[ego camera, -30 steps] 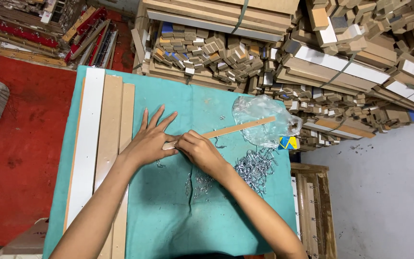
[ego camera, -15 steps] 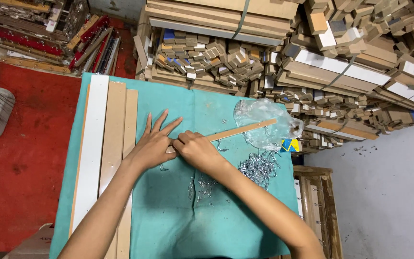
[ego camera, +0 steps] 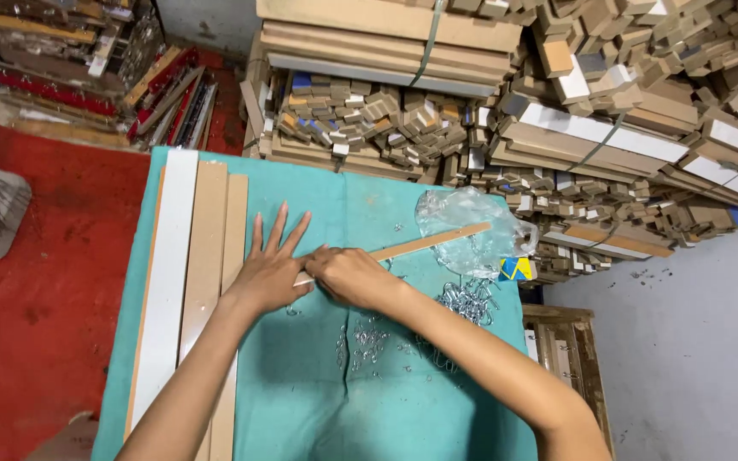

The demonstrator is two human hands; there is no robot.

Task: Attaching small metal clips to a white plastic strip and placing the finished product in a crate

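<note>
Teal cloth [ego camera: 301, 410] on table | left hand [ego camera: 268, 271] fingers splayed flat | right hand [ego camera: 348, 275] fingers pinching wooden strip [ego camera: 429, 242]

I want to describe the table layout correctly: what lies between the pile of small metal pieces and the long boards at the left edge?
In the head view, both hands, left hand and right hand, pressing a thin wooden strip onto teal cloth.

Around the two hands pinching the thin tan wooden strip [ego camera: 420, 245], bare teal cloth [ego camera: 301, 401] lies open nearer the body, while long pale boards [ego camera: 207, 248] flank the left, scattered silver metal hooks [ego camera: 463, 303] and a crumpled clear plastic bag [ego camera: 467, 224] crowd the right.
</note>
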